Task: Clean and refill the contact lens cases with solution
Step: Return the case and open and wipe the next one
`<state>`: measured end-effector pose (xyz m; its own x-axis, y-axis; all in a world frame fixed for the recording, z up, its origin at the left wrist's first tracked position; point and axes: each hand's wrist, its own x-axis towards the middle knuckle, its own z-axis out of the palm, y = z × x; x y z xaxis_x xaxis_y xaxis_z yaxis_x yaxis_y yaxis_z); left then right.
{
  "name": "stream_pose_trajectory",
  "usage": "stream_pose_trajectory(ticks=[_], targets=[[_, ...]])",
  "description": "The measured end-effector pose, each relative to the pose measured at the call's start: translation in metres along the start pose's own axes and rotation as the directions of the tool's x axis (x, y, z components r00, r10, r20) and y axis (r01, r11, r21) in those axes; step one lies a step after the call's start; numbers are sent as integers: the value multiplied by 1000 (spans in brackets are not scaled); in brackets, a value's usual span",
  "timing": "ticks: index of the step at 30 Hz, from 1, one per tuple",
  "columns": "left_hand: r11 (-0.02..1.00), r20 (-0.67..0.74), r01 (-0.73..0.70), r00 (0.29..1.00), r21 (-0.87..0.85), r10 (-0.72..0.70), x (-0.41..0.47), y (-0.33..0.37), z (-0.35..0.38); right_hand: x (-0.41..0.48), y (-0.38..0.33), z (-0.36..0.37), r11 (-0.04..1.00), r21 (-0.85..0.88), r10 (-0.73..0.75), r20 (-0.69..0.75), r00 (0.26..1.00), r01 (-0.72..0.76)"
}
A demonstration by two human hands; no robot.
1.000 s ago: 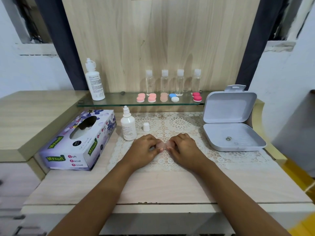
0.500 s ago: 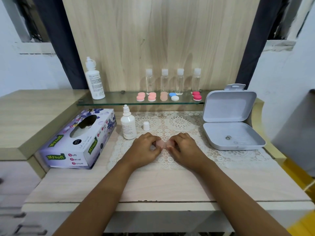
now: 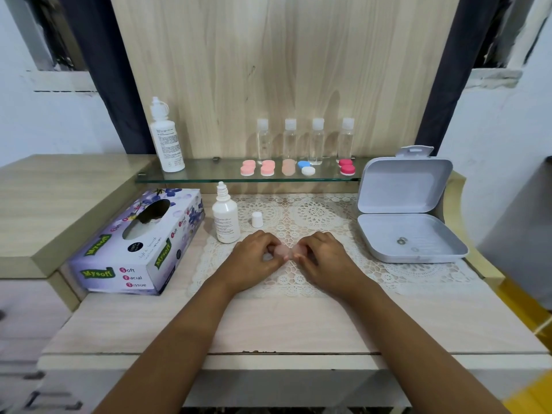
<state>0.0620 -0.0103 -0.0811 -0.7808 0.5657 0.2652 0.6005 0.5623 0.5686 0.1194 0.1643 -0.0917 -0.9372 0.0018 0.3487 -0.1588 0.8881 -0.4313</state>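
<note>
From the head view, both hands meet at the middle of the lace mat (image 3: 316, 215). The left hand (image 3: 254, 261) and right hand (image 3: 327, 261) each curl their fingers round one end of the pink case (image 3: 283, 251), pinching it between them just above the mat. Behind the left hand stands the small bottle (image 3: 225, 218), uncapped, its cap (image 3: 257, 219) upright just beside it. To the left lies the tissue box (image 3: 140, 243); to the right, the grey box (image 3: 409, 237) sits open. Up on the glass shelf (image 3: 209, 176) are a big bottle (image 3: 166, 141), four clear bottles (image 3: 304, 140) in a row, and five more cases (image 3: 298, 168) lined up in front of them.
</note>
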Motion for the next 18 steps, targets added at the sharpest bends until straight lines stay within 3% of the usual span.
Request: stream_pose_trajectory(ticks=[5, 18], targets=[[997, 105, -30, 994, 74, 22, -1, -2, -2, -1, 0, 1, 1000, 7, -1, -12, 1000, 1], [998, 38, -21, 999, 57, 18, -1, 1, 0, 1, 2, 2, 1000, 10, -7, -25, 1000, 7]])
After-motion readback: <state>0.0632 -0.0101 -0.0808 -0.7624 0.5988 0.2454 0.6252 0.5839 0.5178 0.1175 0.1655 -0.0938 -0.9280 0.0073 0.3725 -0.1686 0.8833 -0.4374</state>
